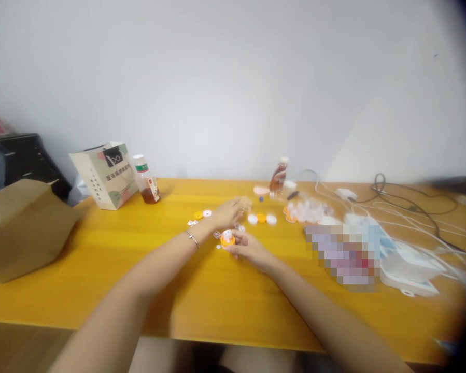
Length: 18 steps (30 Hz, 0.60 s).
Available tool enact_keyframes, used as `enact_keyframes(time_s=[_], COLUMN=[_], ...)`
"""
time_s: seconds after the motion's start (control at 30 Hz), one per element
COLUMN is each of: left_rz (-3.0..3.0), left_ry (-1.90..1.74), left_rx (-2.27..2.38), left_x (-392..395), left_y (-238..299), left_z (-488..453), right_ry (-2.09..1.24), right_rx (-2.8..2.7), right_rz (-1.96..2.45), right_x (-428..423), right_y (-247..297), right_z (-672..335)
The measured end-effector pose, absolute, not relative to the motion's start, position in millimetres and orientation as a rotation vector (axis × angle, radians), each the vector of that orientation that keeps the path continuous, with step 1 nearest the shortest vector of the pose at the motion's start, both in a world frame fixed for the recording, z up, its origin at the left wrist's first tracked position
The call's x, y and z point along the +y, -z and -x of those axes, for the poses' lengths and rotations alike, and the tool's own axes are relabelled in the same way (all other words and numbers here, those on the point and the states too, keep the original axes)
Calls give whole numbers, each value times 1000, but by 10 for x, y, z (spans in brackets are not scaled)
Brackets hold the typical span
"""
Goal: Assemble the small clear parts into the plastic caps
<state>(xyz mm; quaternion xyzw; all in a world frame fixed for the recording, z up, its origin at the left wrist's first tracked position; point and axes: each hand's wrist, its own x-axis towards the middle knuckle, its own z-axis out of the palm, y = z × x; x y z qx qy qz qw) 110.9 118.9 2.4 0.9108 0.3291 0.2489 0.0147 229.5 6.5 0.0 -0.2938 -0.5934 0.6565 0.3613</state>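
My right hand (252, 249) has its thumb and fingers closed on the side of a small orange-and-white round piece (227, 239), orange at the rim with a white part on top. Just beyond it, my left hand (233, 211) reaches over the table with its fingers smeared by motion; whether they hold anything is unclear. Small white parts with holes (216, 234) lie beside the held piece. A yellow disc (198, 215) and a white ring (207, 213) rest left of my left hand. To the right sit two white discs (271, 219) and an orange disc (261, 218) in a row.
On the wooden table (201, 300) stand a brown paper bag (26, 228), a printed bag (110, 178), and two drink bottles (147, 181). Several pale pieces form a pile (308, 211) at right, near a pixelated object (345, 256), white packs (409, 267) and loose cables (411, 212).
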Motion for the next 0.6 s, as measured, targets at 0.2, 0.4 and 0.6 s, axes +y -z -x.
enact_keyframes(time_s=[0.2, 0.4, 0.6], left_rz=[-2947, -2874, -2717], left_ry=[-650, -747, -779], left_rx=[1057, 1207, 1310], left_x=[1316, 1200, 1077], left_y=[126, 135, 150], left_z=[-1269, -1150, -1076], right_ry=[-1689, -1684, -1679], right_rx=[-1521, -1544, -1569], right_rz=[763, 759, 783], right_x=[62, 87, 92], right_y=[-6, 22, 37], right_z=[-2298, -2302, -2299])
